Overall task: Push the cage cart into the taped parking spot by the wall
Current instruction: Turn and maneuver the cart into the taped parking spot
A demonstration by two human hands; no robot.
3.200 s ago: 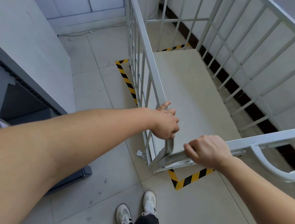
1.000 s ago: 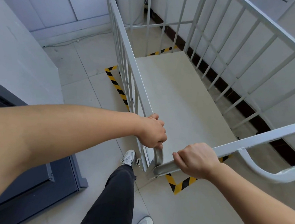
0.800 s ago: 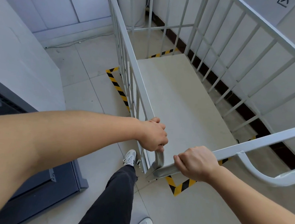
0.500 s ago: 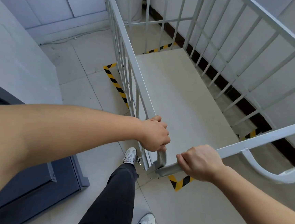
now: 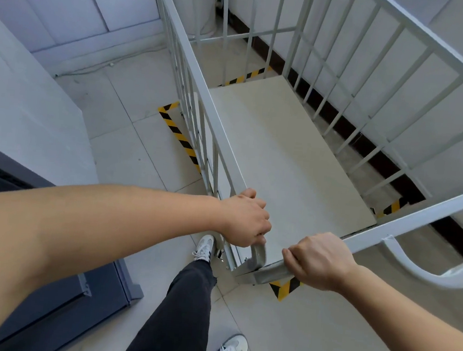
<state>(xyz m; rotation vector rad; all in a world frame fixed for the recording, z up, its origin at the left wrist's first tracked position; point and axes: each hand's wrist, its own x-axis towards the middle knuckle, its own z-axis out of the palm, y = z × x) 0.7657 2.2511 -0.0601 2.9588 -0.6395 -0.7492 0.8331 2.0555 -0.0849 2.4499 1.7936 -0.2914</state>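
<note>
The white cage cart (image 5: 288,152) has barred sides and a bare beige floor, and it stands along the wall on the right. Yellow-and-black floor tape (image 5: 179,134) marks the parking spot: a strip runs down the cart's left side, and corner pieces show beyond its far end, by the wall on the right and under its near corner. My left hand (image 5: 246,221) grips the near end of the cart's left top rail. My right hand (image 5: 318,260) grips the near cross rail beside that corner. My left leg is stepped forward, its foot next to the cart's near-left corner.
A dark grey cabinet (image 5: 54,299) with a light top stands close on my left. Pale cabinets (image 5: 71,13) line the far wall, with a cable along their base. A dark skirting (image 5: 341,123) runs along the right wall behind the cart. A tiled aisle lies between cabinet and cart.
Since 3.2 s ago my left leg has stepped forward beside the cart's corner. The cart's near end has edged over more of the near tape corner. Both hands have kept their grips.
</note>
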